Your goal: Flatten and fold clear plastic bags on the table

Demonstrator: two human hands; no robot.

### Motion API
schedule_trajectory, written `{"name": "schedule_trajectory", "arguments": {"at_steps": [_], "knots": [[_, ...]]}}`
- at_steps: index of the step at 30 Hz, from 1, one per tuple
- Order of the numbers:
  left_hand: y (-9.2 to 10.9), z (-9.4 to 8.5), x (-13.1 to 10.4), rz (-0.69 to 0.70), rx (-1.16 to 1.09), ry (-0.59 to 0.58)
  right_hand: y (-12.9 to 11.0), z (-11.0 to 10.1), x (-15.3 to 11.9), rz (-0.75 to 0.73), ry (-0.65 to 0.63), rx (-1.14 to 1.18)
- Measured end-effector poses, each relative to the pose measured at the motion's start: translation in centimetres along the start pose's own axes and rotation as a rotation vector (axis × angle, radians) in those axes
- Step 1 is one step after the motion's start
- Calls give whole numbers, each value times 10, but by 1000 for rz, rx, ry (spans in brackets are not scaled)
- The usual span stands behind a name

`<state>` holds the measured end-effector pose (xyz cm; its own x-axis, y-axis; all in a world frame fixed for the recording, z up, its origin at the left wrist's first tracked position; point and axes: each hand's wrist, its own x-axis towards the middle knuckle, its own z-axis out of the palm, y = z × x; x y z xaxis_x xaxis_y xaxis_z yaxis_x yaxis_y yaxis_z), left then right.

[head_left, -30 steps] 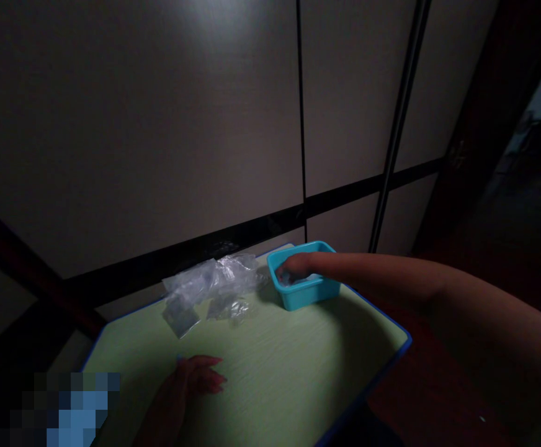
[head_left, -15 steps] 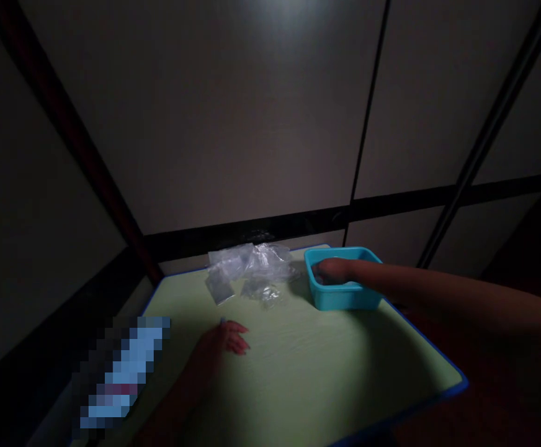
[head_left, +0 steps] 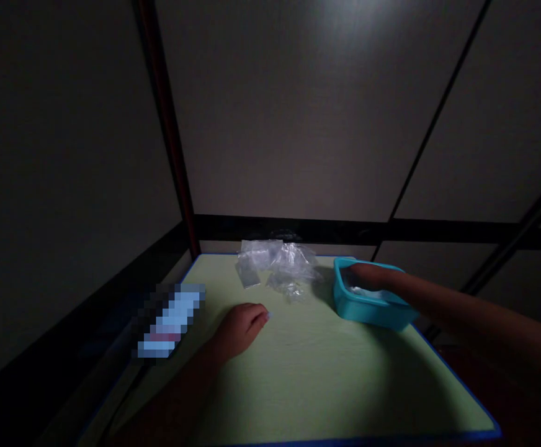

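Note:
My left hand (head_left: pixel 245 328) is over the light green table (head_left: pixel 308 379), its fingers curled together. A tiny pale bit shows at its fingertips, too small to name. My right hand (head_left: pixel 368 276) reaches into the turquoise basket (head_left: pixel 373 314) at the table's right side; its fingers are hidden inside. Something clear and shiny lies in the basket beneath that hand. Crumpled clear plastic bags (head_left: pixel 293 261) are piled near the back edge, left of the basket. A small flat packet (head_left: pixel 248 274) lies at the pile's left end.
A blurred-out device with a bright screen (head_left: pixel 170 323) stands at the table's left edge, a dark cable running down from it. A panelled wall (head_left: pixel 289 124) rises right behind the table. Blue trim (head_left: pixel 461 375) borders the tabletop.
The view has turned and levelled. My left hand has gone from spread fingers to closed ones. My right hand stays in the basket.

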<state>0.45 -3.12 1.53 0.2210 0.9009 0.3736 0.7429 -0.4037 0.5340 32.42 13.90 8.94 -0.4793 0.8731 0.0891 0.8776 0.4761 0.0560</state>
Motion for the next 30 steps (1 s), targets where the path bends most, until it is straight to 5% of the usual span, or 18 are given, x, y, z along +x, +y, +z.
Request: {"name": "schedule_trajectory", "arguments": {"at_steps": [2, 4, 8, 12, 15, 19, 24, 30], "knots": [[-2, 1, 1, 29, -10, 64, 3, -17, 1, -168, -173, 53], [-4, 1, 1, 42, -31, 138, 4, -35, 2, -164, -184, -10], [-8, 1, 3, 40, -24, 230, -10, -68, 3, -48, -19, -205], [-10, 0, 6, 34, 6, 284, -51, -84, 5, -105, 130, -194], [-9, -1, 7, 31, 25, 290, -92, -71, 9, -269, 106, -200], [-9, -2, 8, 30, 55, 289, -137, -20, 18, -531, -6, -288], [-7, -1, 10, 42, 81, 291, -157, 37, 32, -437, -77, -321], [-5, 3, 10, 57, 62, 284, -157, 44, 40, -315, -64, -189]]}}
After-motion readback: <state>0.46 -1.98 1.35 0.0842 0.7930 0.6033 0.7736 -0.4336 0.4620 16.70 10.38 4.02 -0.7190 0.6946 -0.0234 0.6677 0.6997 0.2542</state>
